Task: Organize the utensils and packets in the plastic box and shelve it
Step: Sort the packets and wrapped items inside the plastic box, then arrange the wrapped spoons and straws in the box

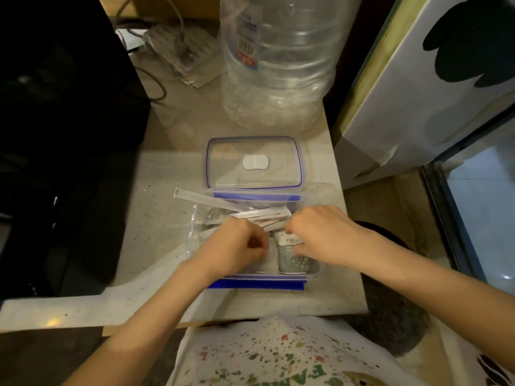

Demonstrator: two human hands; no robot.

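Observation:
A clear plastic box (256, 284) with blue clips sits on the counter, open. Inside lie several white paper-wrapped utensils (259, 214) and packets (292, 263); one long wrapper (195, 197) sticks out over the box's left rim. The clear lid (253, 162) with a blue seal lies flat just behind the box. My left hand (234, 246) is inside the box, fingers curled over the wrapped utensils. My right hand (320, 232) is beside it, fingers bent down onto the packets and wrappers. What either hand's fingers pinch is hidden.
A large clear water bottle (276, 65) stands behind the lid. A black appliance (55, 135) fills the left side. A white carton (418, 107) leans at the right. Cables and a power adapter (178, 51) lie at the back. The counter edge (195, 316) runs near me.

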